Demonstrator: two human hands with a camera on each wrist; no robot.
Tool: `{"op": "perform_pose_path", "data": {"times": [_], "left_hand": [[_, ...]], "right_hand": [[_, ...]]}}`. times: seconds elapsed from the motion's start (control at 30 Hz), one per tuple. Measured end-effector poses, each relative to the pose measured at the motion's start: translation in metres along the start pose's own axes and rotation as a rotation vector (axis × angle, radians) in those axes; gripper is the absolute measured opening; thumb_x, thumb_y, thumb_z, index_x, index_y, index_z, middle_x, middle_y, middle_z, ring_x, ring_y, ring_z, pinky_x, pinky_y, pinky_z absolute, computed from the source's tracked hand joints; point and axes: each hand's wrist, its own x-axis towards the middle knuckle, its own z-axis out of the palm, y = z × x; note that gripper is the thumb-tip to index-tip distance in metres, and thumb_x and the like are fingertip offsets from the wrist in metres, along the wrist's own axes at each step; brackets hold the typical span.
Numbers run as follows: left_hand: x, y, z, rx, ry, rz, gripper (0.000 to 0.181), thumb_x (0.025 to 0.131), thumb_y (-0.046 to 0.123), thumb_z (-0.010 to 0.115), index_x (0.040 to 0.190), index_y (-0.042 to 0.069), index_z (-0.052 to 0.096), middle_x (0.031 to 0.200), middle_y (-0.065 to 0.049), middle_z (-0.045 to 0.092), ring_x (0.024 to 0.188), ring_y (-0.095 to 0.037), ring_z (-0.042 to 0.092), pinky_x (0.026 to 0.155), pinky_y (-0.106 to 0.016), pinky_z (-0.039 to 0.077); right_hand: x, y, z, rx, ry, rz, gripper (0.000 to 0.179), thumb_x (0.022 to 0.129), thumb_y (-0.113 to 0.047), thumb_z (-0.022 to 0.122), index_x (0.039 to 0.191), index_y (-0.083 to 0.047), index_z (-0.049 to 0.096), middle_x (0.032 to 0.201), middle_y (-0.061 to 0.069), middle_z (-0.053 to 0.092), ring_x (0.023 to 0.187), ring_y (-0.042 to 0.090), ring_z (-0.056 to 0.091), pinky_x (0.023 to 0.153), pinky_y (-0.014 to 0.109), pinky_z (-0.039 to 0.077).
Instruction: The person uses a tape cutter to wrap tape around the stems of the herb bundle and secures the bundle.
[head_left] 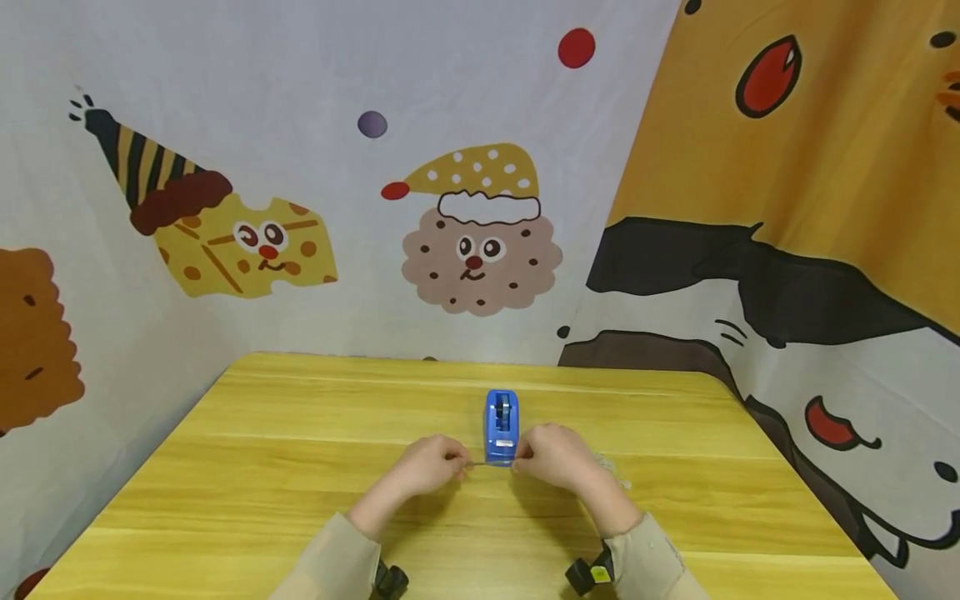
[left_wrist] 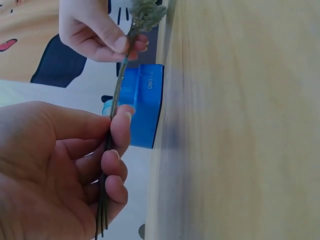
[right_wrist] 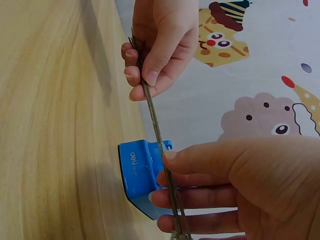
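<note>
A thin bundle of dried flower stems [left_wrist: 116, 95] is held level between both hands, just in front of a blue tape dispenser [head_left: 491, 437]. My left hand [head_left: 431, 462] pinches the stems between thumb and forefinger, and their cut ends run down past its curled fingers. Nearer the greyish-green flower head [left_wrist: 147, 15], my right hand [head_left: 555, 454] pinches the same bundle. A clear, shiny bit that looks like tape [right_wrist: 161, 146] lies on the stems by the right thumb. In the head view the right wrist partly covers the flower head.
The wood-grain table [head_left: 300, 433] spreads around both hands. Behind it hangs a cloth [head_left: 300, 75] printed with cartoon figures. Black wrist cameras are strapped at both sleeves.
</note>
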Motion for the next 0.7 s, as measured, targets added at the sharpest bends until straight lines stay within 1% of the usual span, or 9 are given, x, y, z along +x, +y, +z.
{"op": "perform_pose_path", "data": {"times": [0.1,0.23,0.37,0.47,0.57,0.7], "left_hand": [[0.0004,-0.0012,0.0,0.002,0.022,0.004,0.015,0.091,0.006,0.058,0.092,0.005,0.073,0.073,0.0,0.067,0.059,-0.009,0.051,0.054,-0.027,0.042],[0.0009,-0.0025,0.0002,0.009,0.05,0.009,0.013,0.09,0.005,0.061,0.092,0.007,0.074,0.078,0.002,0.068,0.065,-0.009,0.053,0.061,-0.03,0.045],[0.0016,-0.0024,0.0002,0.016,0.08,0.013,0.012,0.087,0.003,0.064,0.091,0.007,0.075,0.081,0.002,0.068,0.068,-0.01,0.054,0.064,-0.032,0.047],[0.0024,-0.0019,0.0001,0.015,0.095,0.002,0.012,0.086,0.003,0.066,0.091,0.008,0.075,0.08,0.003,0.069,0.068,-0.01,0.055,0.064,-0.032,0.047],[0.0034,-0.0019,0.0001,0.012,0.099,-0.008,0.012,0.086,0.004,0.066,0.092,0.008,0.075,0.079,0.004,0.068,0.067,-0.01,0.055,0.064,-0.031,0.047],[0.0033,-0.0018,0.0002,0.009,0.095,-0.026,0.012,0.086,0.004,0.067,0.093,0.009,0.075,0.079,0.005,0.067,0.066,-0.01,0.054,0.063,-0.031,0.047]], "right_hand": [[-0.0001,0.0007,0.0014,-0.008,-0.001,-0.011,0.01,0.086,-0.021,0.073,0.077,-0.016,0.074,0.061,-0.014,0.055,0.052,0.006,0.042,0.05,0.025,0.039],[-0.0006,0.0018,0.0027,-0.013,0.007,-0.015,0.012,0.087,-0.019,0.071,0.077,-0.014,0.075,0.061,-0.013,0.056,0.051,0.006,0.041,0.049,0.024,0.038],[0.0002,0.0027,0.0023,0.023,0.021,-0.004,0.01,0.086,-0.018,0.073,0.077,-0.014,0.075,0.066,-0.012,0.061,0.053,0.006,0.045,0.05,0.024,0.041],[0.0017,0.004,0.002,0.06,0.035,0.004,0.009,0.085,-0.017,0.074,0.077,-0.014,0.074,0.068,-0.01,0.064,0.055,0.006,0.048,0.051,0.024,0.043],[0.0025,0.0054,0.0017,0.088,0.042,0.005,0.009,0.085,-0.016,0.074,0.077,-0.014,0.073,0.068,-0.01,0.063,0.055,0.007,0.049,0.05,0.025,0.044],[0.0028,0.0073,0.0023,0.123,0.025,-0.001,0.008,0.086,-0.014,0.072,0.078,-0.013,0.072,0.068,-0.009,0.062,0.057,0.008,0.05,0.052,0.025,0.045]]}}
